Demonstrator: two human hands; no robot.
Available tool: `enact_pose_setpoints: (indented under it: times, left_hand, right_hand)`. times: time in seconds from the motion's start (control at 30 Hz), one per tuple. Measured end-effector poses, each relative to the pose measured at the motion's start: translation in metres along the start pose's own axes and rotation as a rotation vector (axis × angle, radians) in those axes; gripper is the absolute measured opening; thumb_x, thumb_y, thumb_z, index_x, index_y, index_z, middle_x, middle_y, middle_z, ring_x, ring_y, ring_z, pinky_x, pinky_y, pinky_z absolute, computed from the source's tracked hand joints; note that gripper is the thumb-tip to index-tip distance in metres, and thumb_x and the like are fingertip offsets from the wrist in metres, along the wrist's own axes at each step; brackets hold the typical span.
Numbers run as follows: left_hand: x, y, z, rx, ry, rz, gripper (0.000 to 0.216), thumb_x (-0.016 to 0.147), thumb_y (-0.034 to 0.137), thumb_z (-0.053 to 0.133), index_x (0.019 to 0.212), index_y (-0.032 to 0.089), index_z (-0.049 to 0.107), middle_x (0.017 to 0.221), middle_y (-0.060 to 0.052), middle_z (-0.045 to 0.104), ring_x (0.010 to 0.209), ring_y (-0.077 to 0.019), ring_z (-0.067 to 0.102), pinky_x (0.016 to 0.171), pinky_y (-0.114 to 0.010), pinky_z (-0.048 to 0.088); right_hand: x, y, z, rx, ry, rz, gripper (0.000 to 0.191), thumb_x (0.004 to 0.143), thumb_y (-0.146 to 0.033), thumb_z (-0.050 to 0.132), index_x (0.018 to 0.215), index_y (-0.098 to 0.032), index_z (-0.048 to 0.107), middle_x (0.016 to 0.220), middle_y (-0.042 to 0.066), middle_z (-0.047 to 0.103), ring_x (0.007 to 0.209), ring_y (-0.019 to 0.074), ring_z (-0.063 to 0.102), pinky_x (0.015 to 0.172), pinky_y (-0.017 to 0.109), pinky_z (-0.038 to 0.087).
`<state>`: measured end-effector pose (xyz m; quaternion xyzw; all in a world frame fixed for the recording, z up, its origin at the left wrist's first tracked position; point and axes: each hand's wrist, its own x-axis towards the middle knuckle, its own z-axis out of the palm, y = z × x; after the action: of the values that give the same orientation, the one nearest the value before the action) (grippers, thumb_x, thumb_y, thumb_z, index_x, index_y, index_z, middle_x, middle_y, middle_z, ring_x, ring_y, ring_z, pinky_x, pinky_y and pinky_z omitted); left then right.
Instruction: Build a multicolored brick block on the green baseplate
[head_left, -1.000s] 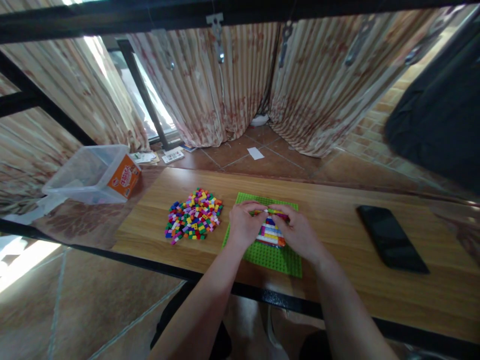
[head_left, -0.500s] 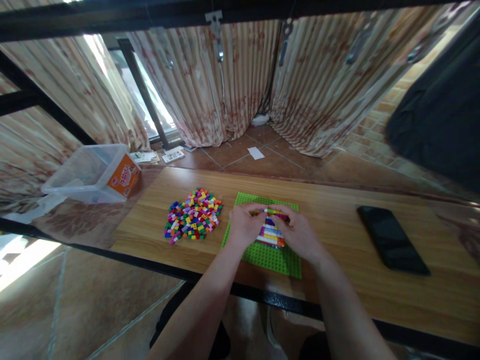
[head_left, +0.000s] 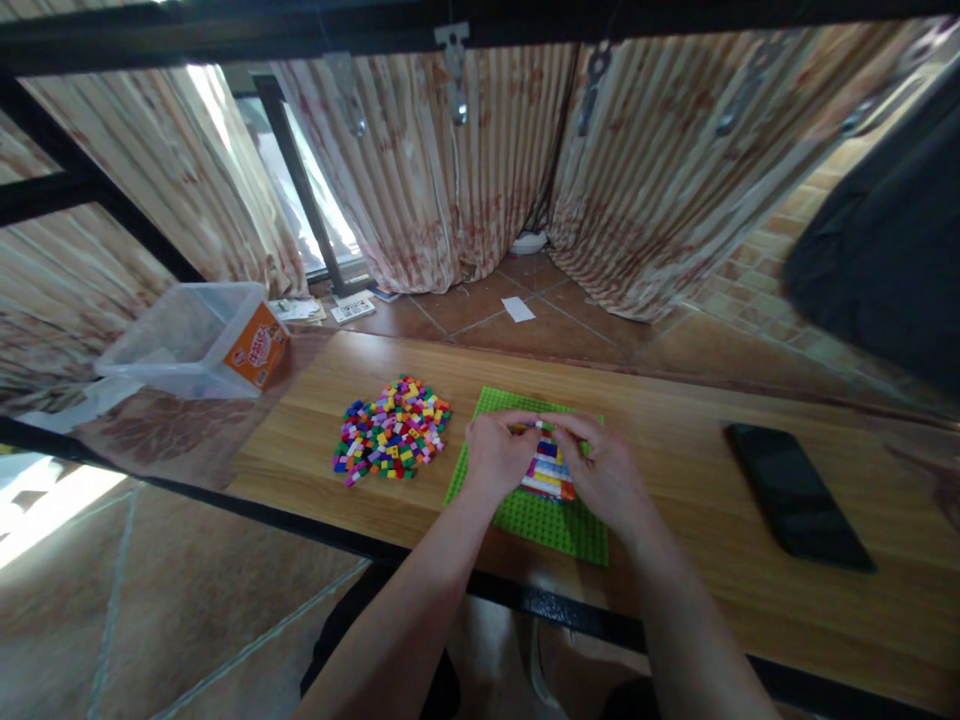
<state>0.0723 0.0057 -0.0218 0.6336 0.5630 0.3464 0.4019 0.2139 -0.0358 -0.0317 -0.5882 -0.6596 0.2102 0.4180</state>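
A stepped build of coloured toy bricks (head_left: 549, 478) sits on a green studded baseplate (head_left: 559, 525), its rows of white, orange, blue and other colours narrowing towards the far end. My left hand (head_left: 504, 455) curls around the far left of the build, thumb and fingers closed at its narrow end. From the right, my right hand (head_left: 606, 472) closes on the same end, its fingertips close to the left ones. Both hands cover most of that part, so a single small brick between the fingers cannot be made out.
Left of the baseplate lies a heap of loose small bricks (head_left: 394, 430) on the wooden table (head_left: 300, 440). A black phone (head_left: 799, 495) rests on the right side. Beyond the table's left end stands a clear plastic bin (head_left: 187, 345) with an orange label.
The view has shifted slightly, so the table things appear a little further right. Both hands stay at the build's far end; the right fingers now cover more of the coloured bricks there.
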Motion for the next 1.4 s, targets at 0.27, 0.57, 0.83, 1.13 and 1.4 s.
enact_pose_setpoints:
  times: [0.27,0.57,0.83,1.13,1.4]
  left_hand:
    - [-0.001,0.005,-0.001,0.033,0.009,-0.035,0.02,0.08,0.02,0.064,0.091,0.025,0.08,0.089,-0.003,0.079,0.095,-0.0216,0.071,0.095,-0.039,0.052]
    - [-0.002,0.004,0.0,0.047,0.013,-0.003,0.02,0.08,0.019,0.063,0.09,0.025,0.079,0.092,-0.002,0.079,0.102,-0.0231,0.07,0.099,-0.042,0.05]
    - [0.0,-0.011,-0.017,-0.073,0.052,0.088,0.027,0.081,0.011,0.061,0.103,0.018,0.075,0.11,-0.006,0.076,0.105,-0.0196,0.069,0.101,-0.035,0.051]
    - [0.019,-0.05,-0.114,0.016,0.485,-0.075,0.027,0.083,0.013,0.055,0.103,0.014,0.073,0.098,-0.008,0.077,0.09,-0.0179,0.07,0.087,-0.031,0.054]
    - [0.021,-0.086,-0.185,0.439,0.509,-0.24,0.037,0.08,0.008,0.051,0.109,0.012,0.073,0.105,-0.013,0.075,0.096,-0.0209,0.069,0.089,-0.031,0.051]
  right_hand:
    - [-0.002,-0.005,0.001,-0.082,0.026,-0.069,0.034,0.092,-0.022,0.043,0.102,-0.026,0.075,0.103,0.006,0.072,0.095,0.0194,0.067,0.086,0.037,0.054]
    - [0.0,-0.004,0.007,-0.118,0.058,-0.039,0.034,0.092,-0.024,0.041,0.098,-0.025,0.075,0.1,0.006,0.074,0.091,0.021,0.069,0.084,0.038,0.055]
    - [-0.003,-0.002,0.008,-0.058,0.096,0.007,0.031,0.092,-0.031,0.046,0.107,-0.022,0.072,0.103,0.008,0.074,0.092,0.0213,0.069,0.084,0.038,0.054]
    - [0.0,0.005,0.012,-0.195,0.171,0.108,0.038,0.09,-0.044,0.048,0.112,-0.023,0.07,0.105,0.009,0.075,0.092,0.0252,0.071,0.082,0.039,0.055]
    - [0.003,0.005,0.014,-0.22,0.178,0.05,0.033,0.089,-0.045,0.048,0.1,-0.025,0.073,0.097,0.007,0.076,0.082,0.0247,0.071,0.073,0.037,0.055]
